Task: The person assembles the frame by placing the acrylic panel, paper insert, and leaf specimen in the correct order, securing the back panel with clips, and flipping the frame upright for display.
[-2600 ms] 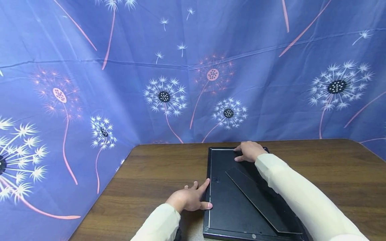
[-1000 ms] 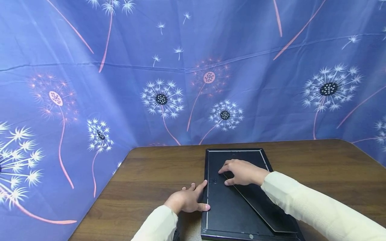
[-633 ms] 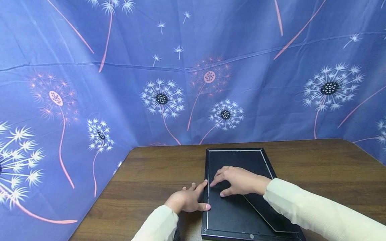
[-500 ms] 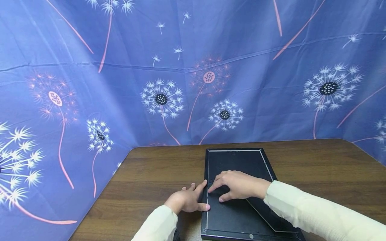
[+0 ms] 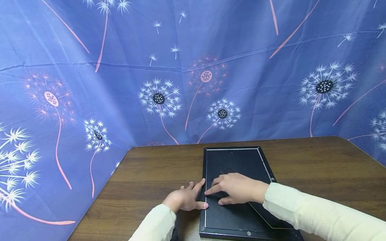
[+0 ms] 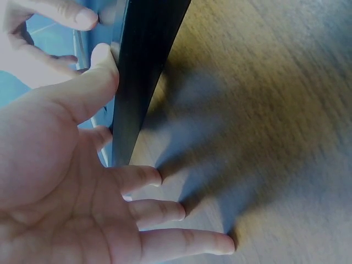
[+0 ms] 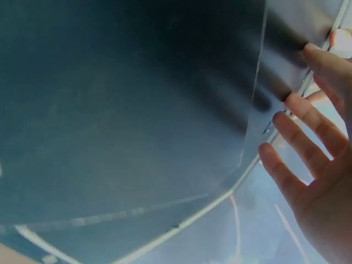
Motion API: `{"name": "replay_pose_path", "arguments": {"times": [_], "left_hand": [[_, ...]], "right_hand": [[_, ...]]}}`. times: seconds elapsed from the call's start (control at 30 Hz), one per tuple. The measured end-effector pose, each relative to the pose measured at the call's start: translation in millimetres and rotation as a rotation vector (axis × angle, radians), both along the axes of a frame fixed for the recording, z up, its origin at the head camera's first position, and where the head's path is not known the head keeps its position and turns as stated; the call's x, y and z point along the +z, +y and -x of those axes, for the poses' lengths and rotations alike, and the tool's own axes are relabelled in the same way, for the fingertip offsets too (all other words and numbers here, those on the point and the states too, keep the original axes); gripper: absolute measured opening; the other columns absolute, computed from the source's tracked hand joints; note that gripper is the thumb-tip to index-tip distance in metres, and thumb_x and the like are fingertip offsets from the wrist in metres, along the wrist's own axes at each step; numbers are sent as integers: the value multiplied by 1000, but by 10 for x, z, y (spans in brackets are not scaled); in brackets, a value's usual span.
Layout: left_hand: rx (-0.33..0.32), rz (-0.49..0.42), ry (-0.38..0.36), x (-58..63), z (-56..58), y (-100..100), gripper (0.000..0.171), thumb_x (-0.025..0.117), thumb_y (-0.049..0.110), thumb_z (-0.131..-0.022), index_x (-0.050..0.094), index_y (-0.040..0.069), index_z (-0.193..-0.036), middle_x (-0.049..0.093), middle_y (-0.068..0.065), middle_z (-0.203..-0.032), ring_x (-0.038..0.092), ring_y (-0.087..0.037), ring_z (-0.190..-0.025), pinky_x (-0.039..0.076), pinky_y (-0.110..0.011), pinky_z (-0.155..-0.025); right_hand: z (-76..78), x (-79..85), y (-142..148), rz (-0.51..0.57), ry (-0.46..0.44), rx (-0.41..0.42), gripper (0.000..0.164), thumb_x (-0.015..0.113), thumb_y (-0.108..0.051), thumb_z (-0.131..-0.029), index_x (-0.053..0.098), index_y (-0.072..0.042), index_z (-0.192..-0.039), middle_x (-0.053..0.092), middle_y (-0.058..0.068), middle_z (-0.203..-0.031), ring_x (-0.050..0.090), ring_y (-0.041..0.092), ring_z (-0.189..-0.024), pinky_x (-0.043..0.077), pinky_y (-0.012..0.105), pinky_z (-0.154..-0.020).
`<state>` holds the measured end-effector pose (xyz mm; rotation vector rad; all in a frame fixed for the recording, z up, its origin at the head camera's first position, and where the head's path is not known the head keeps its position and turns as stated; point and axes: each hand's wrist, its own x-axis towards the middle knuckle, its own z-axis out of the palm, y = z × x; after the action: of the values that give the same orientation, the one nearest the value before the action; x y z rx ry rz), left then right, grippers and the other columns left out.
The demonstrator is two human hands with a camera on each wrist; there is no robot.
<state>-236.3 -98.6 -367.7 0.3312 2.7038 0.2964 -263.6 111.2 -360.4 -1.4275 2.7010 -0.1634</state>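
A black picture frame (image 5: 223, 219) lies back side up on the table, a pale line running inside its rim. Its easel stand (image 5: 271, 217) slants across the backing, and my right forearm and hand cover part of it. At the frame's left edge rests my left hand (image 5: 185, 198), thumb on the rim and fingers spread; the left wrist view shows some of those fingertips on the wood. My right hand (image 5: 241, 188) is over the backing, its index fingertip at the pale line near the left edge and its thumb lower down, with nothing visibly gripped.
The wooden table (image 5: 153, 170) extends to both sides of the frame and has rounded far corners. Behind it and along the left hangs a blue cloth (image 5: 126, 87) printed with dandelions. A small dark object (image 5: 175, 233) shows by my left sleeve.
My right hand has gone from the frame's far edge, past the stand's upper end, to the left edge. The left hand stays in place at the frame's side.
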Motion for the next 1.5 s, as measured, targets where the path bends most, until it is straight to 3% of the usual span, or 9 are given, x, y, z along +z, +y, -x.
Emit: {"name": "replay_pose_path", "arguments": {"times": [0.07,0.17,0.33,0.53,0.73,0.97,1.2,1.33,1.5], "left_hand": [[-2,0,1,6,0,-7,78,67,45,-95,29,22,-159,39,-26,-156,39,-57,-137,36,-69,-106],[1,-6,2,9,-3,-17,78,67,45,-95,30,21,-159,38,-27,-156,39,-57,-137,36,-68,-107],[0,-16,16,6,-18,-22,78,69,44,-95,31,20,-159,39,-28,-155,39,-58,-136,37,-68,-107],[-7,-5,18,-1,-15,-12,78,68,44,-95,30,21,-159,39,-28,-156,39,-58,-136,37,-68,-107],[-3,-15,2,-16,-3,-3,79,68,44,-95,29,21,-160,38,-27,-156,38,-58,-138,35,-69,-107],[7,-23,-13,0,-5,1,79,67,44,-95,28,21,-160,36,-27,-157,35,-58,-139,33,-70,-108],[9,-3,-2,-19,-4,14,78,67,44,-95,29,23,-160,38,-26,-157,38,-56,-139,35,-70,-106],[8,0,0,-15,-9,17,78,67,44,-95,29,23,-159,38,-26,-156,38,-56,-138,36,-70,-106],[12,0,1,-1,-16,15,78,67,45,-95,30,22,-159,39,-26,-156,39,-56,-138,37,-68,-107]], "right_hand": [[3,-6,-14,45,-69,-50,41,79,-31,-90,71,-30,-130,69,-2,-128,62,24,-123,50,53,-101],[4,-13,-50,158,-169,-128,30,80,-27,-90,75,-20,-118,71,0,-116,64,23,-111,53,49,-96],[-21,5,-176,290,-278,-260,12,81,-21,-87,74,-13,-90,62,-5,-82,56,12,-74,49,30,-66],[-52,38,-352,251,-343,-494,36,83,-29,-85,60,-12,-63,47,-5,-54,42,9,-50,30,23,-49],[-23,26,-459,147,-288,-636,38,86,-38,-81,63,-11,-66,52,-2,-56,46,12,-53,33,25,-50],[-2,84,-510,108,-296,-698,44,88,-38,-78,70,-2,-93,61,5,-77,58,21,-71,53,38,-65],[19,97,-514,110,-325,-710,46,89,-35,-77,68,0,-97,62,8,-82,60,24,-75,55,42,-70],[25,88,-513,134,-360,-695,41,87,-32,-80,67,1,-96,62,8,-82,59,24,-75,54,41,-70],[16,26,-467,208,-362,-627,28,85,-25,-83,65,-7,-73,54,1,-64,51,15,-59,38,27,-54]]}}
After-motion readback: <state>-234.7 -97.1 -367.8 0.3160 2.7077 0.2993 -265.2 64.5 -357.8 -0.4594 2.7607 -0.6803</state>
